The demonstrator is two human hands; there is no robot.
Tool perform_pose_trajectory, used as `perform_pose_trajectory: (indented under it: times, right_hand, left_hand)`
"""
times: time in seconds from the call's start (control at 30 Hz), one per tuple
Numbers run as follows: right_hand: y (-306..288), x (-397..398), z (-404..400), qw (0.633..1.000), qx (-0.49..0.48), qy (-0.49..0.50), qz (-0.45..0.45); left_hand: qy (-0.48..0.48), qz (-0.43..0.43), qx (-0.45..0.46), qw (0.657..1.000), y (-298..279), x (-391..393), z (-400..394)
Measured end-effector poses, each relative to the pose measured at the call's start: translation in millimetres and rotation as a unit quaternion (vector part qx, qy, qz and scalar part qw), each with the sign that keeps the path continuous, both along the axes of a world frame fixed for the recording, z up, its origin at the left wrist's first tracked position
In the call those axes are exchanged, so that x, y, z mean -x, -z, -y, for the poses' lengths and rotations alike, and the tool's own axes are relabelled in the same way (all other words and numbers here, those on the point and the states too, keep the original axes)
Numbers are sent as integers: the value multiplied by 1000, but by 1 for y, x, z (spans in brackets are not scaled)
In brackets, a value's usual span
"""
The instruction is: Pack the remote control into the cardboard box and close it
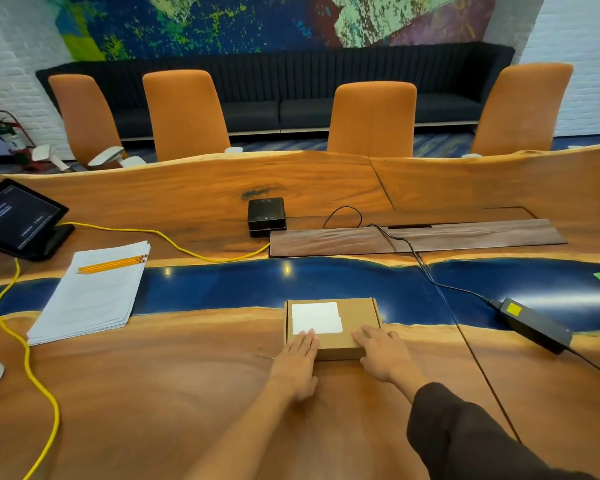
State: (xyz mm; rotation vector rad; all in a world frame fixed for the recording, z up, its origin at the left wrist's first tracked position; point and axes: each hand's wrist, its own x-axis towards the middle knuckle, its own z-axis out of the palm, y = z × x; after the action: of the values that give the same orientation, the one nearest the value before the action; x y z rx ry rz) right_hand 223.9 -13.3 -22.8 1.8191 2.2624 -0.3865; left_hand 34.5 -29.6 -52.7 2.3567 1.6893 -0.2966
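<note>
A flat cardboard box (354,317) lies shut on the wooden table, with a white label (316,317) on its lid. My left hand (297,362) rests flat on the near left corner of the lid, fingers stretched out. Flat on the near right corner lies my right hand (381,353), its fingers also extended. Neither hand grips anything. No remote control is visible.
A stack of papers (90,299) with yellow pencils (113,264) lies to the left. A yellow cable (26,355) runs across the left side. A tablet (16,216) stands far left. A black power brick (534,325) sits right, a black speaker box (266,216) behind.
</note>
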Motion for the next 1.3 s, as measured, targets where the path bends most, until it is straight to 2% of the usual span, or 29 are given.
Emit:
perform_pose_trajectory:
  times: [0.57, 0.9, 1.3]
  right_hand:
    - [9, -2, -1, 1000, 19, 15, -17]
    - [9, 1, -2, 995, 50, 49, -65]
    - [-4, 0, -7, 994, 82, 58, -47]
  left_hand:
    - [-1, -5, 24, 1000, -12, -3, -4]
    - [-9, -14, 45, 999, -19, -2, -11]
    - [-6, -50, 53, 997, -25, 2, -12]
